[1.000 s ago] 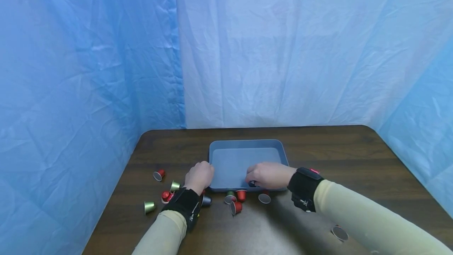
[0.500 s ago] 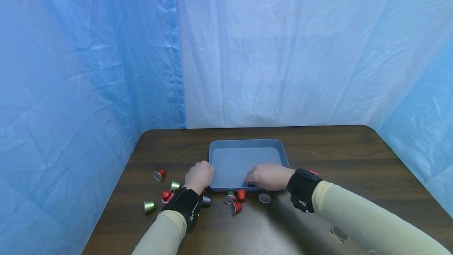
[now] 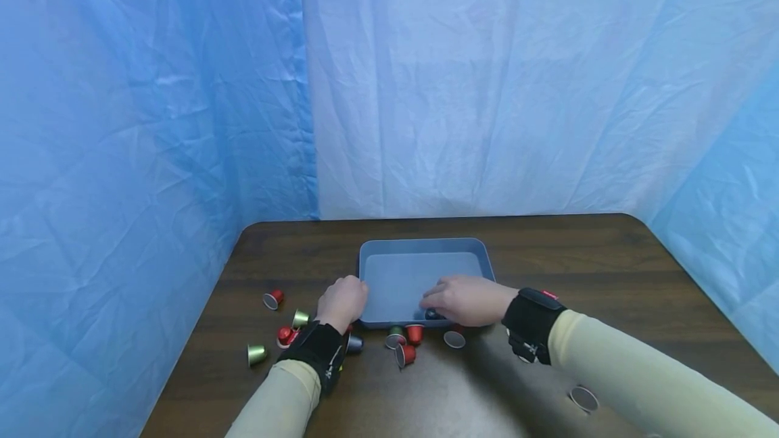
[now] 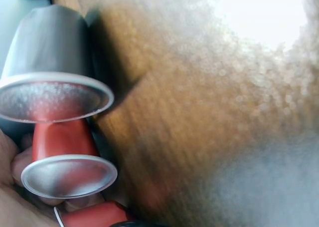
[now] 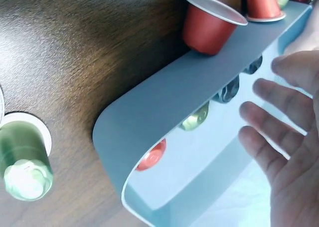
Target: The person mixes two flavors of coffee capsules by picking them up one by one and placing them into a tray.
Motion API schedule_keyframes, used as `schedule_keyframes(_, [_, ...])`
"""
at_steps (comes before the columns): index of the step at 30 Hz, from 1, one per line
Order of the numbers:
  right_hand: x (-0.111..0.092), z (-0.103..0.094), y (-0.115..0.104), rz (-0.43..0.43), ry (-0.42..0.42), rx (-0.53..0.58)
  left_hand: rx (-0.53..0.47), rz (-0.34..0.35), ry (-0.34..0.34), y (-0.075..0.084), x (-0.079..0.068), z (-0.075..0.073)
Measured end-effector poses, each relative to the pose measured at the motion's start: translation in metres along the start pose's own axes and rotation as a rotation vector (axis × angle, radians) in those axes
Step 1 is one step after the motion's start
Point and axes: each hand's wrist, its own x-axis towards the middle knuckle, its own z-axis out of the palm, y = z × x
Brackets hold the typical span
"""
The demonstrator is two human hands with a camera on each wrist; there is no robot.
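Observation:
My right hand is over the near side of the blue-grey tray, fingers extended and apart in the right wrist view. Just under its fingertips, a dark coffee capsule lies in the tray. The right wrist view shows a row along the tray's inner wall: a red capsule, a green capsule and dark capsules. My left hand is bent at the tray's left edge. In the left wrist view its fingers lie close behind a red capsule; I cannot tell whether they grip it.
Red capsules and a green capsule lie before the tray. A grey-blue capsule is beside the left wrist. More capsules, including a green capsule, are scattered left. Another capsule lies near the right forearm. Blue curtains surround the table.
My right hand's fingers have straightened and lifted off the dark capsule, which now shows more fully in the tray. My left hand has stayed in place.

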Motion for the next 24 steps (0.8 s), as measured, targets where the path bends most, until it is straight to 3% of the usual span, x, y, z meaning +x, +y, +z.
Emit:
schedule_keyframes(11, [-0.018,-0.004,0.003,-0.006,0.033,0.004,0.008,0.002,0.0,0.002,-0.003,-0.002])
schedule_keyframes(24, [-0.053,-0.004,0.004,0.137,-0.066,0.068,0.0,-0.008,-0.007,0.001,-0.001,0.0])
